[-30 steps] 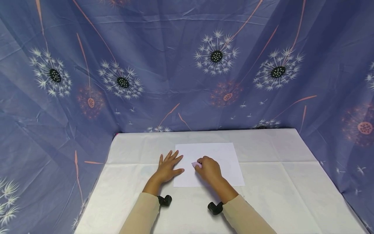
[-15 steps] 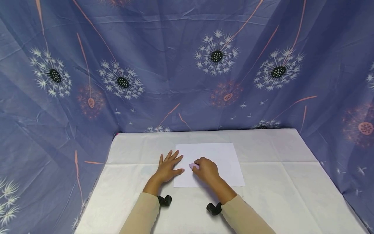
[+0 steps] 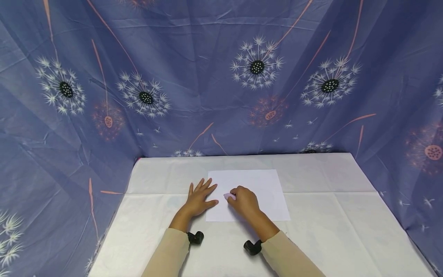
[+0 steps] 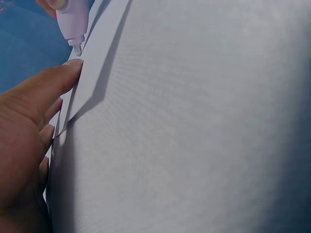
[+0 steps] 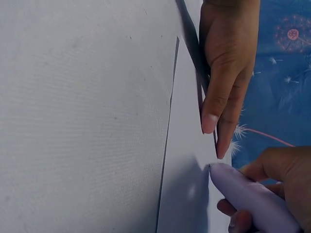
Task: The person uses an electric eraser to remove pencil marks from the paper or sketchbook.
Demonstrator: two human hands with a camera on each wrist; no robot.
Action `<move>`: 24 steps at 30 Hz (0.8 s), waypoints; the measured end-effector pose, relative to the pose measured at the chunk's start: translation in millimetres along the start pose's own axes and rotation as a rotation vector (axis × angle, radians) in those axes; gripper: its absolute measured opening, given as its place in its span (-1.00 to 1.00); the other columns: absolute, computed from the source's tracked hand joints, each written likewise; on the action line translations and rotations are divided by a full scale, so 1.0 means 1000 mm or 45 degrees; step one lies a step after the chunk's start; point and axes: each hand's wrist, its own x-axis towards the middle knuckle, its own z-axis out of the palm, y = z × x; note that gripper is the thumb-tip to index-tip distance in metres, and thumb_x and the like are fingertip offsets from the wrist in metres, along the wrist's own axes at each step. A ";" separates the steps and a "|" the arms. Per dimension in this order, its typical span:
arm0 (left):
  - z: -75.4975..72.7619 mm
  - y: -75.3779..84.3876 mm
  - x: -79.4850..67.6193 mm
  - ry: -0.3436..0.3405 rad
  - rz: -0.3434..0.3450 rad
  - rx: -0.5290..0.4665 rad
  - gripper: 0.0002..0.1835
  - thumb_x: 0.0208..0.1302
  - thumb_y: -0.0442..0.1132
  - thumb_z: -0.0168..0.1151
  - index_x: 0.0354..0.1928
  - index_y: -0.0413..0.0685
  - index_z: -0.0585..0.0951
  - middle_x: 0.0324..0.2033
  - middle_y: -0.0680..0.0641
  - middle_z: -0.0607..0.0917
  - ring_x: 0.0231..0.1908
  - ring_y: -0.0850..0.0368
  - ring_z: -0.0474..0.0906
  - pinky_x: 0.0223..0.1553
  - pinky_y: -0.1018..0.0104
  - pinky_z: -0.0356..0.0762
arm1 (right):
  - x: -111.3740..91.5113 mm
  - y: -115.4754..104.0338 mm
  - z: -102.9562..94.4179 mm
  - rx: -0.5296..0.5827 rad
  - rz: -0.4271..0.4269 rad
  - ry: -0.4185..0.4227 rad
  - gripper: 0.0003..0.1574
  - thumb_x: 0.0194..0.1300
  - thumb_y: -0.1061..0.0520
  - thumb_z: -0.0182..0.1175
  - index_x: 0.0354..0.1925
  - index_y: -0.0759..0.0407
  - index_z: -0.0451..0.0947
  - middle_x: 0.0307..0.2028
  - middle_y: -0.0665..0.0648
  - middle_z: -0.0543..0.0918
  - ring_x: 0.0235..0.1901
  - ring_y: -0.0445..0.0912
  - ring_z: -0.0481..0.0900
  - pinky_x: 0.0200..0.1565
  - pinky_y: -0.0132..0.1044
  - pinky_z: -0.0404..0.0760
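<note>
A sheet of white paper (image 3: 263,184) lies flat on the white-covered table. My left hand (image 3: 197,202) rests on its left edge with fingers spread and thumb extended. My right hand (image 3: 247,201) pinches a thick, pale lilac pen (image 3: 228,196) over the left-middle part of the sheet, its tip pointing left. In the left wrist view, the pen (image 4: 73,22) shows a stepped collar and a narrow silvery tip close to the left thumb. The right wrist view shows the pen (image 5: 250,196) tilted, its tip at the paper. No clear mark shows on the sheet.
White cloth with fold creases covers the table (image 3: 332,231). A blue curtain (image 3: 200,77) with dandelion prints hangs behind and at both sides. Black wrist cameras (image 3: 195,237) sit at both cuffs of the beige sleeves.
My right hand has shifted slightly left with the pen over the first half second, then stays nearly still. The left hand and the paper stay in place.
</note>
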 end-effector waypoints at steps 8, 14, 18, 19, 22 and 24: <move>0.002 -0.001 0.000 0.020 0.031 0.000 -0.28 0.35 0.11 0.27 0.49 0.11 0.37 0.58 -0.08 0.17 0.61 -0.23 -0.10 0.52 -0.40 -0.46 | 0.002 -0.001 0.001 -0.023 0.012 0.001 -0.72 0.27 0.02 0.38 -0.14 0.16 0.79 -0.25 0.15 0.76 -0.19 0.10 0.76 -0.11 0.00 0.72; 0.003 -0.004 0.000 0.056 0.054 0.005 -0.28 0.34 0.10 0.29 0.48 0.07 0.39 0.57 -0.12 0.20 0.59 -0.28 -0.07 0.51 -0.43 -0.46 | 0.003 -0.002 0.002 -0.017 -0.033 0.000 -0.74 0.27 0.03 0.39 -0.15 0.17 0.79 -0.27 0.13 0.76 -0.23 0.07 0.76 -0.13 -0.03 0.74; 0.003 -0.004 0.000 0.028 0.033 0.020 -0.27 0.35 0.13 0.27 0.50 0.12 0.36 0.59 -0.07 0.17 0.60 -0.23 -0.09 0.52 -0.41 -0.46 | 0.003 -0.002 0.001 -0.026 -0.032 -0.013 -0.73 0.27 0.02 0.38 -0.15 0.16 0.79 -0.26 0.13 0.76 -0.21 0.07 0.76 -0.11 -0.03 0.73; 0.003 -0.003 0.000 0.026 0.027 0.022 -0.28 0.35 0.13 0.27 0.50 0.13 0.37 0.59 -0.06 0.17 0.61 -0.22 -0.09 0.52 -0.41 -0.44 | 0.003 -0.002 0.001 -0.026 -0.035 -0.010 -0.73 0.27 0.02 0.39 -0.15 0.16 0.79 -0.26 0.13 0.76 -0.21 0.07 0.76 -0.11 -0.03 0.73; 0.002 -0.001 0.000 0.006 0.005 0.022 -0.28 0.36 0.15 0.26 0.50 0.15 0.36 0.59 -0.02 0.15 0.62 -0.17 -0.11 0.54 -0.38 -0.45 | 0.003 -0.001 0.001 -0.024 -0.038 -0.003 -0.74 0.27 0.03 0.39 -0.16 0.16 0.79 -0.27 0.13 0.76 -0.21 0.07 0.76 -0.11 -0.03 0.73; 0.001 0.000 0.000 -0.001 -0.001 0.019 -0.28 0.36 0.16 0.25 0.50 0.16 0.36 0.59 -0.02 0.15 0.62 -0.17 -0.12 0.54 -0.37 -0.45 | 0.003 -0.001 0.000 -0.023 -0.043 0.002 -0.75 0.26 0.04 0.39 -0.17 0.16 0.79 -0.28 0.14 0.76 -0.22 0.07 0.76 -0.11 -0.02 0.73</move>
